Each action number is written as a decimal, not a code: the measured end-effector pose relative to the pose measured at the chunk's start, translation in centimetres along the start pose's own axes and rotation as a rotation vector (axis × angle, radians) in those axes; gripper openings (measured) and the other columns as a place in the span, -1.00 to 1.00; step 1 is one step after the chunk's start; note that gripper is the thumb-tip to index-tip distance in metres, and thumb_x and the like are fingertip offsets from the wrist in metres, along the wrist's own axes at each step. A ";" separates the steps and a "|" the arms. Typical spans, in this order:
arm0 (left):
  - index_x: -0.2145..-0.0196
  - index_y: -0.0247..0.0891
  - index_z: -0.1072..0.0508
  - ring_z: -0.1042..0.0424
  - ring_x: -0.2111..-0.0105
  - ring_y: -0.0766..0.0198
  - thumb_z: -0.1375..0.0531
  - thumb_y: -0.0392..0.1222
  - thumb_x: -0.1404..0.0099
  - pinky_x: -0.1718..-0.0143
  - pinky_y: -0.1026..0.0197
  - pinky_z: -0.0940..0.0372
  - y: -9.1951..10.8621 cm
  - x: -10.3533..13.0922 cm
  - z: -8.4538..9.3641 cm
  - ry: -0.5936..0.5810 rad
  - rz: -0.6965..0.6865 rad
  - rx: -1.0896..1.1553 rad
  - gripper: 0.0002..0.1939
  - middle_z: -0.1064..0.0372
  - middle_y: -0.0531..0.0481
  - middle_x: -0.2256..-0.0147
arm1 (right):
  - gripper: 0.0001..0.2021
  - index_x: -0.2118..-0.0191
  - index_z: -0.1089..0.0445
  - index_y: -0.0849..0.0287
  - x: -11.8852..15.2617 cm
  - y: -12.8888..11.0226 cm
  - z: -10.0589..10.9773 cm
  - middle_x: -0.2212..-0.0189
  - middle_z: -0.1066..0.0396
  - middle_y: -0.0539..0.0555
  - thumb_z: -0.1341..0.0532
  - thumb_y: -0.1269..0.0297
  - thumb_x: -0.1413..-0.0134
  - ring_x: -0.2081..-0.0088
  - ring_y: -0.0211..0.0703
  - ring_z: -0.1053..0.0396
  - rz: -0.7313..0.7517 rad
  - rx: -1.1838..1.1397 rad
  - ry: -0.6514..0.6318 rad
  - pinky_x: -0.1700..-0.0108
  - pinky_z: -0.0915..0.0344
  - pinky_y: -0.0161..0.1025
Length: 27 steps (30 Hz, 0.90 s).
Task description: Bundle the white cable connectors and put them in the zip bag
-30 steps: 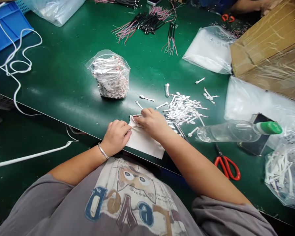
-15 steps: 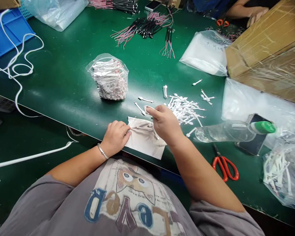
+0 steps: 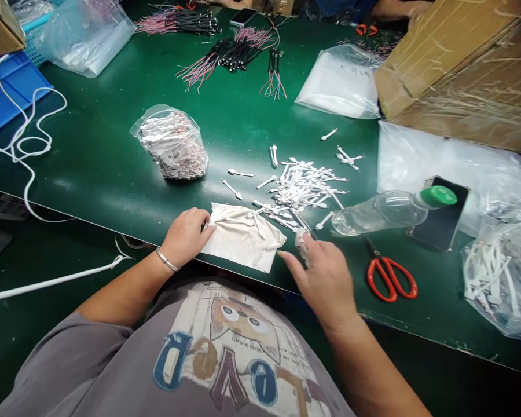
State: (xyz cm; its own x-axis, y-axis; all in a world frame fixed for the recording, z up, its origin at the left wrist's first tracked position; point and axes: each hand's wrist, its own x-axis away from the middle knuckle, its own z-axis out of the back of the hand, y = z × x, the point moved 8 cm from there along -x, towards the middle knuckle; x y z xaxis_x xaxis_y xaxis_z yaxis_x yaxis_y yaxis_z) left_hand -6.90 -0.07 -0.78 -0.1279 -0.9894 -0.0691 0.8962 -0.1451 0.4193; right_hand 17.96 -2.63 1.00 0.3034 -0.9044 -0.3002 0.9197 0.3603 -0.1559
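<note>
My left hand (image 3: 186, 236) is closed at the left edge of a creased off-white cloth (image 3: 243, 252), pinching it at the table's front edge. A few short white cables with connectors (image 3: 257, 223) lie on the cloth. To the right, my right hand (image 3: 327, 281) hovers low, its thumb stretched away from the fingers. White wrapping (image 3: 301, 238) covers or sits against its fingertips; I cannot tell which. A thin metal tool (image 3: 303, 220) shows just past those fingertips. Beyond them spreads a loose pile of short white cables (image 3: 306, 185).
A clear bag full of cables (image 3: 173, 142) stands left of the pile. At right are a water bottle (image 3: 382, 213), a phone (image 3: 443, 217), red-handled scissors (image 3: 391, 278), a bag of white parts (image 3: 499, 284) and a carton (image 3: 455, 75). Black-and-pink wire bundles (image 3: 237, 52) lie farther back.
My right hand has moved right and toward me, off the cloth, and its thumb has spread away. More cables show between pile and cloth. My left hand stays on the cloth; the view has shifted.
</note>
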 end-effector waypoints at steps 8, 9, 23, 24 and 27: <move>0.35 -0.28 -0.37 -0.29 0.37 0.22 -0.03 -0.21 -0.24 0.31 0.18 -0.19 -0.1 0.1 0.1 0.035 0.002 -0.135 -0.85 -0.30 -0.05 0.40 | -0.30 -0.20 0.02 0.42 0.5 -1.4 -3.0 0.14 -0.21 0.34 -0.09 -0.02 -0.08 0.10 0.09 -0.13 -0.056 -0.088 -0.035 0.07 -0.16 -0.01; 0.36 -0.28 -0.37 -0.28 0.37 0.22 -0.02 -0.22 -0.24 0.31 0.18 -0.19 -0.2 0.1 0.2 0.040 0.004 -0.155 -0.84 -0.30 -0.06 0.41 | -0.29 -0.20 0.02 0.43 0.5 -0.9 -3.0 0.14 -0.21 0.34 -0.09 -0.02 -0.08 0.10 0.09 -0.13 -0.064 -0.087 -0.039 0.06 -0.16 -0.01; 0.37 -0.31 -0.33 -0.27 0.52 0.50 -0.22 -0.20 -0.13 0.53 0.44 -0.14 1.3 1.1 -2.1 -0.390 0.516 1.708 -0.84 -0.29 0.03 0.44 | -0.52 -0.06 -0.23 0.24 2.1 4.9 0.6 0.15 -0.31 0.29 -0.20 0.17 -0.02 0.09 0.11 -0.28 -0.127 -0.108 0.310 0.06 -0.23 0.01; 0.36 -0.31 -0.34 -0.27 0.53 0.51 -0.23 -0.22 -0.13 0.52 0.45 -0.15 1.5 1.1 -2.2 -0.395 0.528 1.772 -0.85 -0.28 0.04 0.46 | -0.55 -0.03 -0.27 0.25 2.2 5.6 0.7 0.16 -0.32 0.30 -0.20 0.18 -0.02 0.10 0.12 -0.29 -0.139 -0.076 0.298 0.06 -0.23 0.00; 0.27 -0.34 -0.41 -0.26 0.53 0.51 -0.23 -0.25 -0.13 0.52 0.46 -0.18 1.6 1.2 -2.3 -0.399 0.537 1.835 -0.82 -0.26 0.03 0.48 | -0.59 0.02 -0.33 0.24 2.5 6.9 0.4 0.22 -0.36 0.32 -0.21 0.16 -0.01 0.14 0.17 -0.33 -0.145 0.024 0.238 0.11 -0.25 -0.01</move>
State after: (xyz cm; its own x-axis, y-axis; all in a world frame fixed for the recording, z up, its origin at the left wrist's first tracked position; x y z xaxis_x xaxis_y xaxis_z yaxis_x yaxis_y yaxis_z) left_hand -4.61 -1.52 -2.29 -0.3464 -0.8332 0.4310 -0.5539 0.5524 0.6229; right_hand 25.15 -2.50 -0.42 0.1038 -0.8659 -0.4893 0.9558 0.2229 -0.1917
